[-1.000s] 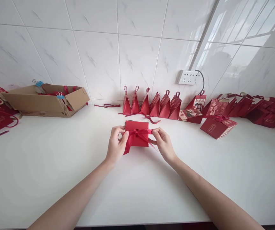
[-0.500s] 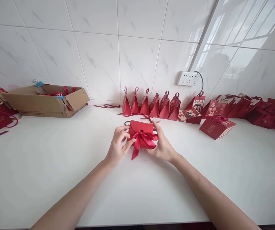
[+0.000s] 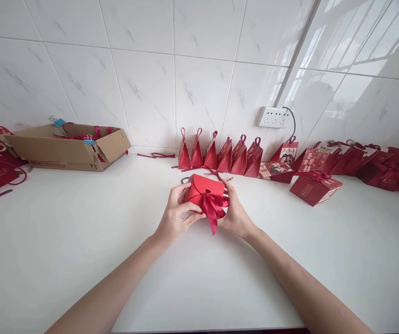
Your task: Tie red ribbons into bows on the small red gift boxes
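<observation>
While the left hand (image 3: 176, 214) grips the 9 o'clock side of a small red box (image 3: 196, 191), the right hand (image 3: 237, 213) cups its 3 o'clock side; clock centred on that box, 12 toward the tiled wall (image 3: 144, 93). Left fingers spread along their side, thumb at the lower front edge near a satin bow (image 3: 214, 204); whether thumb meets ribbon, cannot tell. Right fingers partly hidden behind the box. Bow sits on the box's front, one tail hanging toward 6. Box is over the white table (image 3: 199, 287), contact hidden.

Between 12 and 1, by the wall: six upright tent-shaped boxes (image 3: 224, 160) in a row, most with looped tops. Between 1 and 2, on the wall: white socket strip (image 3: 272, 117), dark cord (image 3: 294, 123). Near 3: darker red box (image 3: 307, 189) with its own bow, more dark red boxes (image 3: 373, 171) crowded beyond. Between 9 and 10: open cardboard carton (image 3: 63, 157), blue binder clip (image 3: 89, 141) on its near rim. Between 10 and 11: loose ribbon (image 3: 163, 155).
</observation>
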Tool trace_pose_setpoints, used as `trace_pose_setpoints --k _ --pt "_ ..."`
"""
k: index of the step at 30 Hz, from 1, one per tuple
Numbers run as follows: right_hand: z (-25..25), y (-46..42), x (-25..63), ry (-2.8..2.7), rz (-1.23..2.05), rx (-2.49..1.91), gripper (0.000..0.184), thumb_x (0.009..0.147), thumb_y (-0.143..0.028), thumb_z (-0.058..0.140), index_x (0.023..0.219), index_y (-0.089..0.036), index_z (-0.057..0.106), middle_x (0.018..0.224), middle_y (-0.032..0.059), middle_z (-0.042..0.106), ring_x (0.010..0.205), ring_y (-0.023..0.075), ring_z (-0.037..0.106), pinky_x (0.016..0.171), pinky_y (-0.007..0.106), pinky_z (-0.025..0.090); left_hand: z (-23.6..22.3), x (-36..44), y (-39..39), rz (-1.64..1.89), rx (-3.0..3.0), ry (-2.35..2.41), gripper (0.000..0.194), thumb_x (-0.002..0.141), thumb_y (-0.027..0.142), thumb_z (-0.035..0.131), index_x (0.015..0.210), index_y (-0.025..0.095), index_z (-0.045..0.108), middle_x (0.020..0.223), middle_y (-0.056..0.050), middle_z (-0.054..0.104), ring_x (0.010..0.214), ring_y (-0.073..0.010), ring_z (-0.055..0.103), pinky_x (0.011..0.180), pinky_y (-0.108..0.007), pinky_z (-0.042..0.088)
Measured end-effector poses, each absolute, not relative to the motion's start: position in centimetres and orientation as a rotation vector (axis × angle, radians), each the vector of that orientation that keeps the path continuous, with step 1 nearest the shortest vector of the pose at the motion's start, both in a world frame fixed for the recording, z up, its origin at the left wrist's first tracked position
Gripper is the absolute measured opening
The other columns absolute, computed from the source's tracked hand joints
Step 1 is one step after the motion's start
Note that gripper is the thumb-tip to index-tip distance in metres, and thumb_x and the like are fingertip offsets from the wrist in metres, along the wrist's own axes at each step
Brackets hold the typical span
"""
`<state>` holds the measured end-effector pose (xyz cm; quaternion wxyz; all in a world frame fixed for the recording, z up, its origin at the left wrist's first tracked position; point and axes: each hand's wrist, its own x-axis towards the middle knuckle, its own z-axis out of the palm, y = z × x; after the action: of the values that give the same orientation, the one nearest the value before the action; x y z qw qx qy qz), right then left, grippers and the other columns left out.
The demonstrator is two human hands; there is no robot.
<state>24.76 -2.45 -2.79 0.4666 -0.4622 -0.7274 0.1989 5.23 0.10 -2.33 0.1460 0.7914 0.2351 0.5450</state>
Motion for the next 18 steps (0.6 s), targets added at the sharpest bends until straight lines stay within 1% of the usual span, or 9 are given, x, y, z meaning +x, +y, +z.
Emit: trace_pose_setpoints --k 3,6,9,14,16,18 --pt "-2.7 -2.5 24.7 -1.792 0.482 -1.143 0.102 0.063 -0.035 0.076 0.14 -0.031 0.009 0.134 0.0164 0.031 0.118 0.0324 0.045 0.094 0.055 0.042 -2.2 5.3 -0.1 1.558 2.225 0.649 0.011 0.077 0.032 0.068 0.071 0.023 0.067 0.121 -0.007 0.046 0.123 -0.0243 0.047 0.106 -0.043 0.042" --pt "-2.6 -2.4 24.7 -1.816 0.425 -1.122 0.102 0.065 -0.032 0.075 0.141 -0.028 0.009 0.136 0.0163 0.03 0.119 0.0307 0.043 0.095 0.052 0.042 -1.8 5.3 -0.4 1.527 1.989 0.746 0.018 0.081 0.037 0.062 0.073 0.02 0.06 0.119 -0.009 0.05 0.123 -0.0245 0.047 0.097 -0.04 0.048" --pt "-2.4 -2.3 24.8 -1.843 0.39 -1.121 0.101 0.064 -0.031 0.075 0.143 -0.028 0.011 0.136 0.0151 0.032 0.119 0.0304 0.042 0.094 0.05 0.043 -1.5 5.4 -0.3 1.487 1.652 0.866 0.023 0.083 0.042 0.057 0.078 0.02 0.053 0.114 -0.009 0.057 0.114 -0.0221 0.054 0.089 -0.035 0.05" --pt "-2.1 -2.3 24.9 -1.808 0.449 -1.176 0.098 0.064 -0.034 0.075 0.143 -0.028 0.017 0.131 0.0137 0.039 0.111 0.0284 0.046 0.088 0.048 0.046 -1.6 5.6 0.3 1.411 1.392 0.893 0.031 0.078 0.048 0.06 0.076 0.018 0.05 0.112 -0.009 0.062 0.099 -0.0208 0.061 0.083 -0.032 0.05" --pt "-2.0 -2.4 24.9 -1.79 0.485 -1.174 0.099 0.063 -0.035 0.075 0.143 -0.027 0.019 0.132 0.0136 0.039 0.112 0.028 0.046 0.088 0.047 0.046 -1.7 5.6 0.5 1.386 1.368 0.92 0.033 0.076 0.05 0.061 0.077 0.018 0.052 0.105 -0.008 0.064 0.093 -0.02 0.062 0.078 -0.03 0.05" --pt "-1.7 -2.5 24.9 -1.762 0.537 -1.178 0.099 0.061 -0.035 0.077 0.143 -0.027 0.021 0.134 0.0133 0.039 0.114 0.0283 0.046 0.09 0.047 0.046 -1.8 5.5 0.6 1.37 1.346 0.965 0.035 0.075 0.052 0.06 0.078 0.018 0.053 0.092 -0.006 0.066 0.087 -0.0194 0.063 0.072 -0.029 0.051"
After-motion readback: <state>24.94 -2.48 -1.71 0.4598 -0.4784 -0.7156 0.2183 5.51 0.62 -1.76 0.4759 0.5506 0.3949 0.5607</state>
